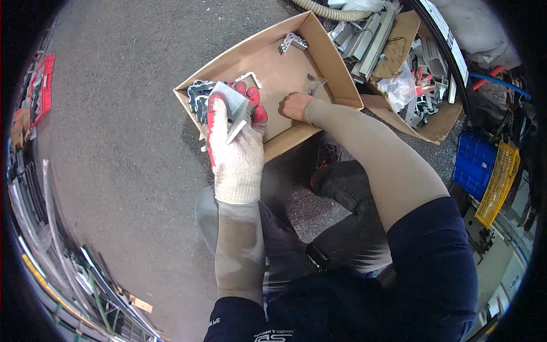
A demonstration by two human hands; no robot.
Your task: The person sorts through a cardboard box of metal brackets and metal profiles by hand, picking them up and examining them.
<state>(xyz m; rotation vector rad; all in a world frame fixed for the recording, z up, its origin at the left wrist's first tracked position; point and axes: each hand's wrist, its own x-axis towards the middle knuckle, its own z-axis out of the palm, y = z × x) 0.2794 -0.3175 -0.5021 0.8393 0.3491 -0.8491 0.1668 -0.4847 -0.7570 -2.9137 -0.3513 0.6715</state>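
Note:
My left hand [238,157], in a white work glove with red-coated fingers, is wrapped round a short silvery metal profile piece [229,100]. It is held above the near left part of an open cardboard box [337,71]. Inside the box's left corner lie several cut profile pieces [199,94], partly behind the glove. A pale bracket-shaped piece [249,78] shows just beyond my red fingertips. My right hand [294,106], bare below a beige sleeve, reaches over the box's near edge with curled fingers; whatever they hold is hidden. Another profile piece [293,42] lies in the far corner.
Beyond the box to the right, a torn cardboard box [444,126] holds metal offcuts and plastic, beside long metal profiles [373,43]. A blue crate [474,159] and a yellow crate [498,185] stand at right. Along the left edge lie a red tray [43,91] and long bars [50,222].

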